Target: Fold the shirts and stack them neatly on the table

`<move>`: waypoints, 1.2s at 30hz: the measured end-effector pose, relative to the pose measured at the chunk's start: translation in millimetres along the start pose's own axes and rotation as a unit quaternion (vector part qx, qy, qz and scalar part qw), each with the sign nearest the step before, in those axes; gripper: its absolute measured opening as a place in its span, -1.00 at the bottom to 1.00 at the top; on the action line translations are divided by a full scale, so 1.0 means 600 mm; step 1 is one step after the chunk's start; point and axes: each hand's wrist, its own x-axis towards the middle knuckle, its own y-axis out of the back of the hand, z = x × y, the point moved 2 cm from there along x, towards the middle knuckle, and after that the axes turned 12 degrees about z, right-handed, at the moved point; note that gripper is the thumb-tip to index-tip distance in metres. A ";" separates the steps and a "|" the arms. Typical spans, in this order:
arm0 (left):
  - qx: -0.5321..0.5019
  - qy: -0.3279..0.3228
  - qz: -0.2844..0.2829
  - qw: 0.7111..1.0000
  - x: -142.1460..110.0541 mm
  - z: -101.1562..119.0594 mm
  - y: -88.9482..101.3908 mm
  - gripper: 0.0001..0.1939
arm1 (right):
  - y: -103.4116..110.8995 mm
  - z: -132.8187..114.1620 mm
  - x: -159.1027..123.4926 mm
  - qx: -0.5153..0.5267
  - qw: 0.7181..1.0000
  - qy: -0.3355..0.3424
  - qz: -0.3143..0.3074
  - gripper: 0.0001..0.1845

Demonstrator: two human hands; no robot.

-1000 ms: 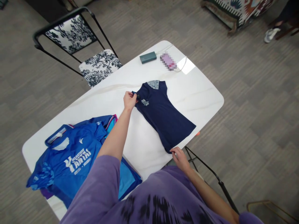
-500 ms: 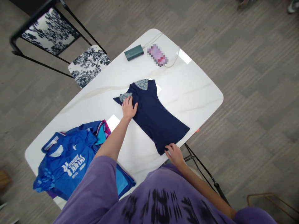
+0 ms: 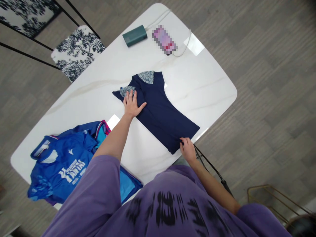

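A navy short-sleeved shirt [image 3: 160,112] with a grey-blue paisley collar lies flattened on the white table [image 3: 207,85], its collar end away from me and its hem toward my right. My left hand [image 3: 132,104] rests on the shirt by the collar and near sleeve, fingers stretched out and thumb apart. At the hem, my right hand [image 3: 189,150] has its fingers curled, pinching the navy fabric close to the table edge. Part of the collar is covered by my left fingers.
Blue printed jerseys [image 3: 71,161] lie stacked on the left, partly behind my left arm. A green power bank [image 3: 134,36] and a pixelated phone [image 3: 164,40] with a cable sit at the far end. A patterned chair [image 3: 77,49] stands beyond the table's left edge.
My right hand has shifted along the hem, away from its near corner. My left hand stays on the collar area, its fingers spread a little wider. The camera view has moved slightly.
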 end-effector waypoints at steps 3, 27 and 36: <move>-0.004 -0.008 0.002 1.000 -0.004 0.003 0.004 0.17 | -0.011 -0.026 -0.041 0.002 0.998 0.053 -0.029 -0.60; -0.004 0.043 0.054 0.998 0.239 0.259 -0.138 -0.62 | 0.125 0.211 0.165 -0.002 0.985 -0.076 0.153 -0.51; -0.028 0.132 0.095 0.986 0.293 0.271 -0.216 -0.78 | 0.134 0.201 0.170 0.059 0.996 -0.039 0.058 -0.88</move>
